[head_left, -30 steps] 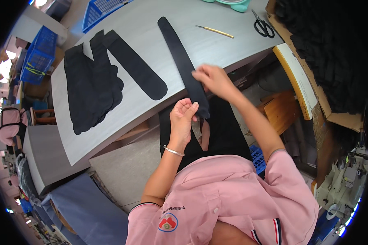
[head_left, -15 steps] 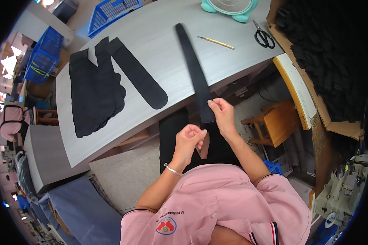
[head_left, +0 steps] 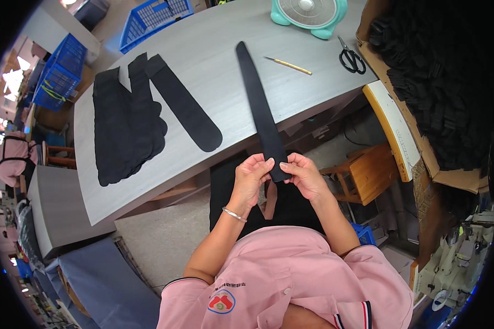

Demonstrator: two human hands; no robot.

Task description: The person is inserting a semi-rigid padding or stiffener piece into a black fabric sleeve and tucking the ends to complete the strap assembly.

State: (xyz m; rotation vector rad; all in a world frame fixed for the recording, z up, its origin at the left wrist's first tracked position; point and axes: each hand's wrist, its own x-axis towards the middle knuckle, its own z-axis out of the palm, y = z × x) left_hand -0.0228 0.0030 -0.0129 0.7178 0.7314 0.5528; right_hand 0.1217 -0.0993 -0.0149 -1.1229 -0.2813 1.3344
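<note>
A long black fabric strip (head_left: 259, 109) reaches from my hands onto the grey table (head_left: 214, 63), its narrow rounded far end lying flat there. The wider near end hangs over the table's front edge, above my lap. My left hand (head_left: 251, 176) pinches its left side between thumb and fingers. Opposite it, my right hand (head_left: 304, 176) pinches the right side close to the end. To the left lies a black strip with a rounded end (head_left: 186, 107), beside a fanned stack of similar black pieces (head_left: 121, 129). A pointed tool with a yellowish handle (head_left: 293, 67) rests right of the held strip.
Black-handled scissors (head_left: 352, 61) lie near the table's right end, with a teal fan (head_left: 313, 12) behind. A cardboard box (head_left: 464, 178) full of black pieces stands at right, above a wooden stool (head_left: 374, 170). Blue crates (head_left: 60, 66) stand far left, where another person (head_left: 13, 159) works.
My left hand has come up and right to grip the strip's near end, from which it was apart. My right hand has moved down slightly, drawing the strip nearer.
</note>
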